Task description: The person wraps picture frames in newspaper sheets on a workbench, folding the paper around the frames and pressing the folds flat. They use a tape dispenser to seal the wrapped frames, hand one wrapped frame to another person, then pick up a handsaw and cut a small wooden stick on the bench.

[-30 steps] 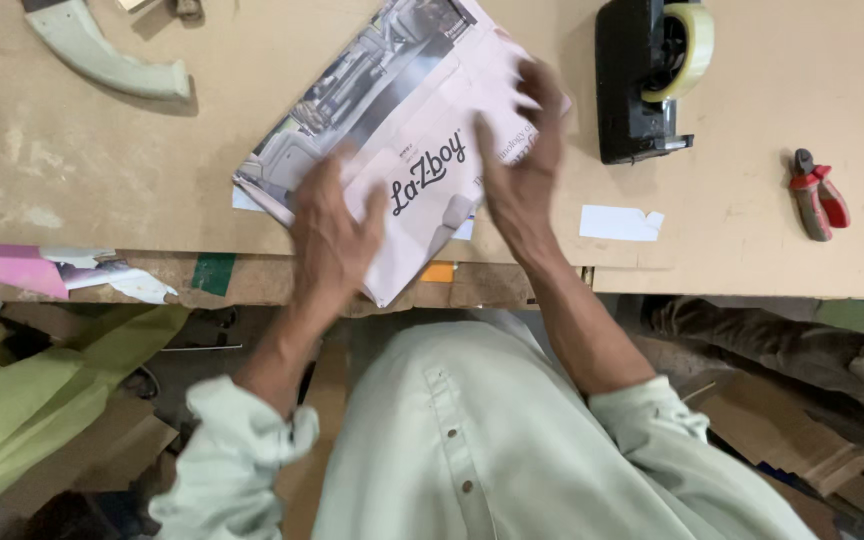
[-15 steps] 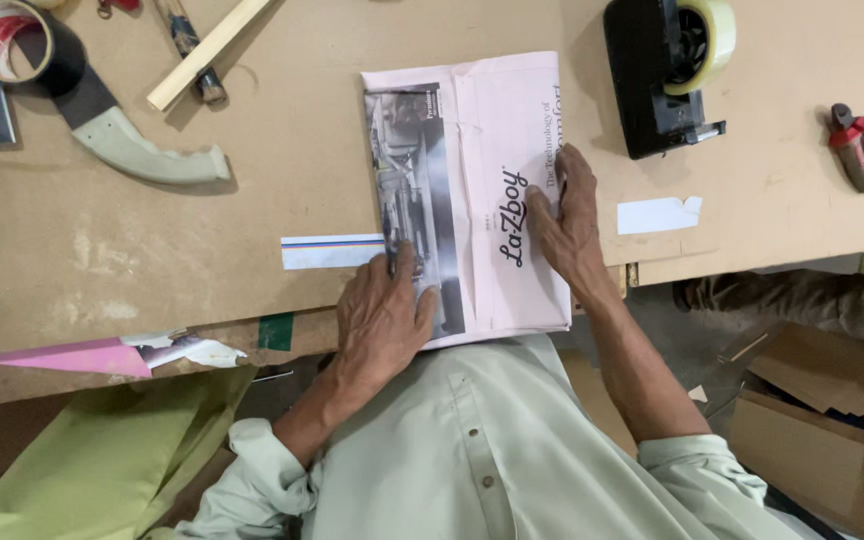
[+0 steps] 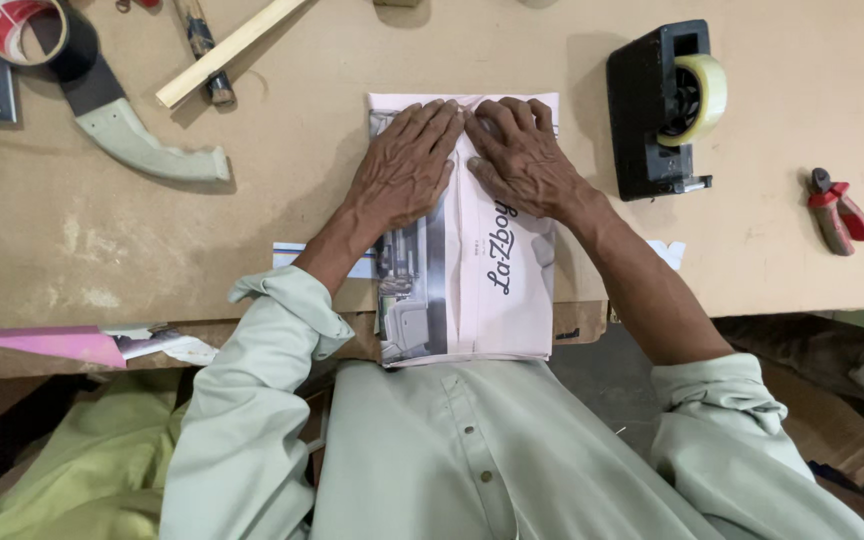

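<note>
A folded magazine sheet [image 3: 497, 290], pale pink with a grey photo strip along its left side, lies upright on the brown worktable [image 3: 132, 230], its near end overhanging the table's front edge. My left hand [image 3: 402, 165] lies flat on the sheet's upper left, fingers spread and pointing away from me. Beside it, my right hand [image 3: 522, 155] presses flat on the upper right. The fingertips of both hands almost meet near the sheet's far edge. Neither hand grips anything.
A black tape dispenser [image 3: 664, 110] stands right of the sheet, red-handled pliers [image 3: 837, 210] farther right. At the left are a curved pale-handled tool [image 3: 127, 130], a tape roll [image 3: 17, 25] and a wooden stick [image 3: 227, 50]. Pink paper [image 3: 47, 343] pokes out under the table edge.
The sheet has been turned from slanted to upright in front of me. Both hands slid from its near part up to its far end and now lie flat side by side.
</note>
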Motion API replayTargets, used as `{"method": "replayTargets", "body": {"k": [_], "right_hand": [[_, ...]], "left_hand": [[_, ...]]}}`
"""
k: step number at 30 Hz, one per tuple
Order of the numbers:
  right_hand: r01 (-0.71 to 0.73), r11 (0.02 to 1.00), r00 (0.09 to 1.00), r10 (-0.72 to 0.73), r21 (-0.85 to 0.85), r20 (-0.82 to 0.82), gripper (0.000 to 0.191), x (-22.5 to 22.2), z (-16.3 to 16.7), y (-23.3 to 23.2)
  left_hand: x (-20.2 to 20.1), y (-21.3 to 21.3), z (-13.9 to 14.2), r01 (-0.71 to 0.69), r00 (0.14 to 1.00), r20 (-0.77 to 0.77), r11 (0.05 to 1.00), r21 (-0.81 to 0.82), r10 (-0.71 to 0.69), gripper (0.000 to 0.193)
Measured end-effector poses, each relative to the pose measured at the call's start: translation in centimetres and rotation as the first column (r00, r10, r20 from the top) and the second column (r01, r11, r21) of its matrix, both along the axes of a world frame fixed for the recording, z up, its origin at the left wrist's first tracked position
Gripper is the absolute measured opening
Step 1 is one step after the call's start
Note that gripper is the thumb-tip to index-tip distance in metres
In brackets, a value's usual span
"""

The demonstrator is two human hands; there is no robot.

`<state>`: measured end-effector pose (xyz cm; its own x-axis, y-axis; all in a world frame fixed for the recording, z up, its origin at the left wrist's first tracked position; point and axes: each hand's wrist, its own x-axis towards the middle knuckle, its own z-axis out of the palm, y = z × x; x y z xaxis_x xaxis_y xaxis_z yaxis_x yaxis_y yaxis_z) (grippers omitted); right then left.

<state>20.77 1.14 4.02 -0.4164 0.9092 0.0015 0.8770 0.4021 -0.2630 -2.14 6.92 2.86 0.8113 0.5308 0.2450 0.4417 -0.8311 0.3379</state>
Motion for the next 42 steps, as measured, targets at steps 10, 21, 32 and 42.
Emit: {"method": "replayTargets", "body": {"k": [10,21,32,42], "right_hand": [[0.077,0.997,0.978,-0.080,-0.025,-0.192,0.043,-0.6,0.7,1.2],[0.073,0.986,0.975,-0.103,-0.153,-0.198,0.029,0.9,1.1,3.5],[0.158,0.986,0.980,-0.151,0.048,-0.133,0.024,1.9,2.9,0.5],[0.202,0.973,0.957,-0.220,-0.110,-0.190,0.032,2.3,3.6,-0.7]], "left_hand": [[2.3,0.8,0.3,-0.160,0.978,0.120,0.984,-0.080,0.169,0.027],[4.5,3.5,0.6,-0.137,0.990,-0.058,0.951,-0.278,0.126,0.020],[5.7,0.3,4.1,-0.053,0.990,0.134,0.998,0.024,0.049,0.012],[6.7,0.0,3.0,0.005,0.992,0.129,0.998,-0.066,0.003,0.011]]}}
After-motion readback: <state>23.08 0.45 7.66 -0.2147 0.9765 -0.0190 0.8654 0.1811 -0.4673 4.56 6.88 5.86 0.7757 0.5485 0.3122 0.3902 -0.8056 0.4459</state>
